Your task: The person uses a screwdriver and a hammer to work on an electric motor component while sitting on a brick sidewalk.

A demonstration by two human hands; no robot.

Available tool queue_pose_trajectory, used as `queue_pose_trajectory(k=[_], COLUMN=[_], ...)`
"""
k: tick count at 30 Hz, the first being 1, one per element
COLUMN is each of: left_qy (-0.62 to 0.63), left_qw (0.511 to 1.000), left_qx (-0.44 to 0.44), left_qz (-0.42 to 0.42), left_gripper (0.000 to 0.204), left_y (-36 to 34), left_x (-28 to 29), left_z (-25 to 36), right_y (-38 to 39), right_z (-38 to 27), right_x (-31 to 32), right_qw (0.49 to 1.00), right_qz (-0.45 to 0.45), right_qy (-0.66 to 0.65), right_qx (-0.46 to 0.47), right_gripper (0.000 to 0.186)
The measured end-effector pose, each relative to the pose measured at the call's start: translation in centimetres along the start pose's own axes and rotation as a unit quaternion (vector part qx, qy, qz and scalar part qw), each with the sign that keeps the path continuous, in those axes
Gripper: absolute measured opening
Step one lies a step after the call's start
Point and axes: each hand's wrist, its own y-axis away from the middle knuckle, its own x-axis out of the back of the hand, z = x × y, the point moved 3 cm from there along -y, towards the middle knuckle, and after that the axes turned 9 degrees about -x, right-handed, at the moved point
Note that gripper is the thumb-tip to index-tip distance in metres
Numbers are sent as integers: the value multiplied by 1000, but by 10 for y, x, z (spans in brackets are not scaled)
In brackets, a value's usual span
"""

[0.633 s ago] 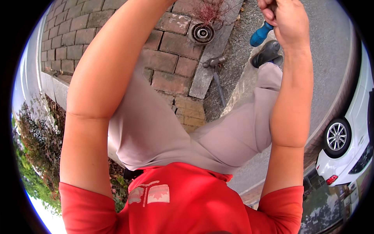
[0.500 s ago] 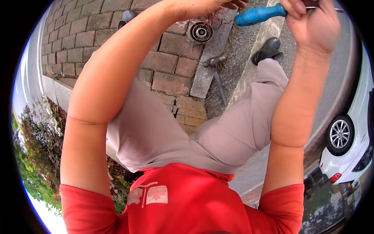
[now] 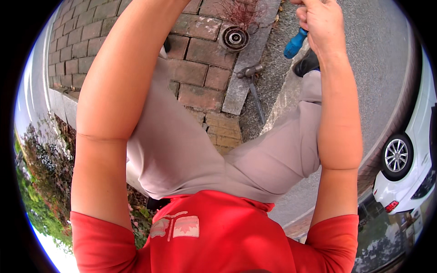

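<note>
My right hand (image 3: 324, 23) is at the top edge, its fingers closed around a screwdriver. The screwdriver's blue handle (image 3: 296, 43) hangs below the fingers at a slant, while its shaft is hidden. My left forearm (image 3: 157, 34) runs up and out through the top edge, so that hand is out of sight. Between my arms, a round metal part (image 3: 234, 38) with concentric rings lies on the pavement. Just above it is a tangle of thin reddish wire (image 3: 241, 12). Nearer to me, a hammer (image 3: 256, 93) rests with its head on the stone kerb and its handle slanting toward my legs.
Brick paving (image 3: 193, 68) covers the ground at the left, and a grey kerb stone (image 3: 236, 93) divides it from the asphalt (image 3: 364, 59). A white car (image 3: 405, 182) stands at the right. Shrubs (image 3: 50, 164) grow at the left. My dark shoe (image 3: 306, 63) is beside the screwdriver handle.
My right hand has moved left with the screwdriver, whose handle has swung from nearly level to steeply downward. My left hand has risen out of the picture. The hammer and the round part have stayed put.
</note>
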Motion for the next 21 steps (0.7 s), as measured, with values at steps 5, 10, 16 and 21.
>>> queue_pose_trajectory(k=[5, 10, 16, 21], left_qy=[128, 188, -95, -322], left_qw=[991, 979, 991, 941], left_qx=[4, 18, -41, 93], left_qz=[-25, -80, 89, -33], left_gripper=[29, 29, 34, 36], left_y=[-10, -19, -2, 0], left_x=[16, 33, 34, 23], left_z=[8, 14, 13, -20], right_y=[7, -7, 0, 8], right_z=[31, 52, 12, -25], right_x=[-66, -76, -64, -18], right_qw=[962, 921, 934, 978], right_qz=[-229, -208, -140, -111], right_qy=[131, 329, 329, 171], right_qx=[-68, 9, 21, -51], right_gripper=[42, 34, 45, 36])
